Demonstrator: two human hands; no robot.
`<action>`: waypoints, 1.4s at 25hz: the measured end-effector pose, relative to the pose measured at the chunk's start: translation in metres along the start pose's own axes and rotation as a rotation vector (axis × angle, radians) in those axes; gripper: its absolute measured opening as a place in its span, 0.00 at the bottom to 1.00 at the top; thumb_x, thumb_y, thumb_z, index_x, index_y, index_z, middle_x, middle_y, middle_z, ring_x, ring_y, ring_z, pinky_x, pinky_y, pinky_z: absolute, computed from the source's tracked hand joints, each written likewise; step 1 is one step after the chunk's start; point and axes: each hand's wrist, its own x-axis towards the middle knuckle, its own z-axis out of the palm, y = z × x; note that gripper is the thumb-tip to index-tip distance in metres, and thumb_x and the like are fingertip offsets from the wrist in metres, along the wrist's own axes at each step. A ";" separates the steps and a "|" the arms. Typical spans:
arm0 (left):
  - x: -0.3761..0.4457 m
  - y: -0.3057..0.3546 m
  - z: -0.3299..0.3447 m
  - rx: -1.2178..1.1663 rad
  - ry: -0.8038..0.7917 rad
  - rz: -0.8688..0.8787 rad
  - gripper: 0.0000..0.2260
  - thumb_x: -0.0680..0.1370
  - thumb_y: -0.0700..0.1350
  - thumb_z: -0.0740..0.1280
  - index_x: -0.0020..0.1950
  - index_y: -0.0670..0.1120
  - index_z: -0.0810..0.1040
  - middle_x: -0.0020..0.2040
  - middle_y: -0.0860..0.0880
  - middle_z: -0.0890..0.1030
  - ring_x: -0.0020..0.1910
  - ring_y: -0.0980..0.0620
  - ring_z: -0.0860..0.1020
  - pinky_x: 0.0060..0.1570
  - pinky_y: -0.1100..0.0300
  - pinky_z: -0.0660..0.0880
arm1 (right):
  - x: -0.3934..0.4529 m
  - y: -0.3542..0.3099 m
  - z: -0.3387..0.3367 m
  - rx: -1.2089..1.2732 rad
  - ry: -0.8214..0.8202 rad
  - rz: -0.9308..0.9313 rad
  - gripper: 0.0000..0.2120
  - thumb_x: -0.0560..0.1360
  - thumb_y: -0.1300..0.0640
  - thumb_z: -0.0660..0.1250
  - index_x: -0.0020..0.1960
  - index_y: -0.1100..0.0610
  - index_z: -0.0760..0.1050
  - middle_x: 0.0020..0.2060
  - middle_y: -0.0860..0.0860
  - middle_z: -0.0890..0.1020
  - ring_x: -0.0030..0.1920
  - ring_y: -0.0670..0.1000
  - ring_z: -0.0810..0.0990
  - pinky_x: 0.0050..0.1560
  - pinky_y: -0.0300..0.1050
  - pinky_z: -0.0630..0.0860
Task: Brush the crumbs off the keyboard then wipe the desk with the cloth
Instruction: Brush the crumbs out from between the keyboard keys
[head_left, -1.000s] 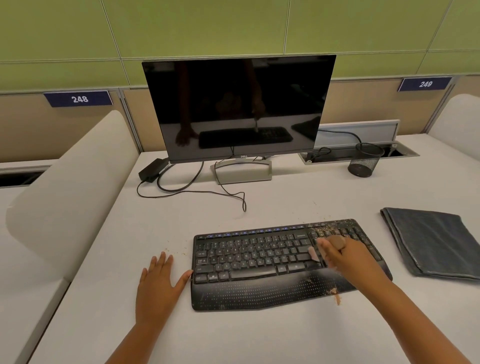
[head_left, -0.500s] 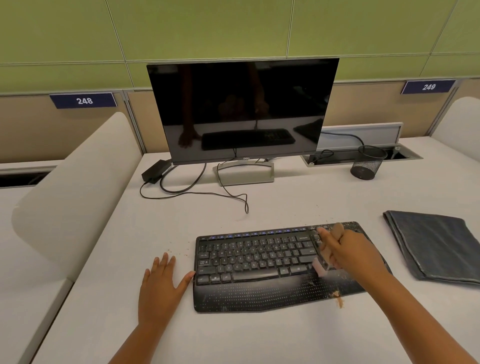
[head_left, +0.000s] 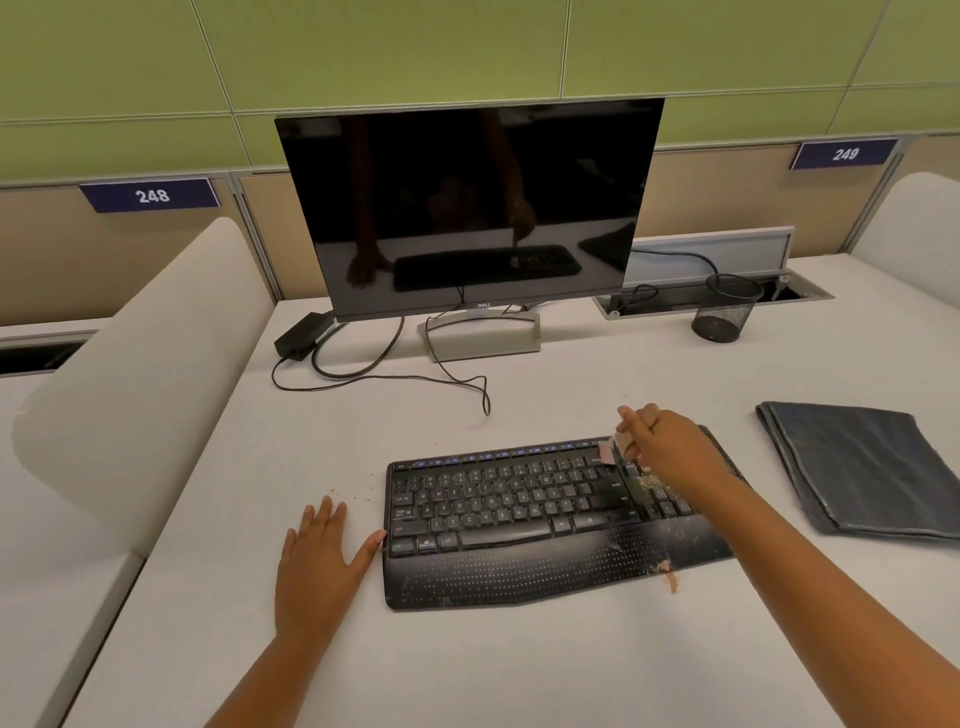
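Note:
A black keyboard (head_left: 519, 519) with a wrist rest lies on the white desk (head_left: 467, 665). Brown crumbs (head_left: 652, 484) sit on its right-hand keys, and a small crumb heap (head_left: 670, 576) lies at the wrist rest's front right edge. My right hand (head_left: 670, 449) is shut on a small brush (head_left: 609, 451), whose pale bristles touch the top row of keys near the keyboard's back edge. My left hand (head_left: 319, 561) lies flat on the desk, fingers apart, thumb against the keyboard's left edge. A folded dark grey cloth (head_left: 862, 467) lies on the desk to the right.
A dark monitor (head_left: 467, 208) on a stand rises behind the keyboard, with a power brick (head_left: 303, 335) and loose cables (head_left: 395, 376) on the desk. A black mesh cup (head_left: 724, 306) stands back right by an open cable tray. A few crumbs (head_left: 358, 493) lie left of the keyboard.
My right hand has carried the brush from the lower right keys up to the keyboard's back edge. My left hand has stayed flat beside the keyboard.

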 end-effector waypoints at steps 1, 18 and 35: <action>0.000 0.000 0.000 0.000 0.000 0.002 0.47 0.65 0.73 0.38 0.74 0.46 0.59 0.75 0.49 0.57 0.75 0.51 0.52 0.72 0.54 0.47 | -0.002 0.004 -0.001 -0.002 0.006 0.004 0.25 0.80 0.42 0.49 0.43 0.57 0.79 0.36 0.51 0.84 0.39 0.52 0.81 0.50 0.50 0.76; -0.002 0.002 -0.002 0.007 0.023 0.019 0.36 0.74 0.67 0.48 0.74 0.45 0.60 0.75 0.48 0.58 0.75 0.49 0.52 0.72 0.53 0.48 | -0.035 -0.005 0.009 0.188 -0.139 0.003 0.24 0.80 0.44 0.55 0.36 0.56 0.81 0.26 0.51 0.82 0.27 0.48 0.79 0.33 0.41 0.77; -0.002 0.000 0.001 0.022 0.041 0.019 0.33 0.76 0.63 0.47 0.74 0.43 0.58 0.75 0.47 0.58 0.75 0.49 0.53 0.72 0.54 0.47 | -0.030 -0.146 0.105 0.132 -0.379 -0.365 0.17 0.81 0.47 0.52 0.44 0.56 0.71 0.49 0.51 0.81 0.45 0.53 0.79 0.48 0.48 0.75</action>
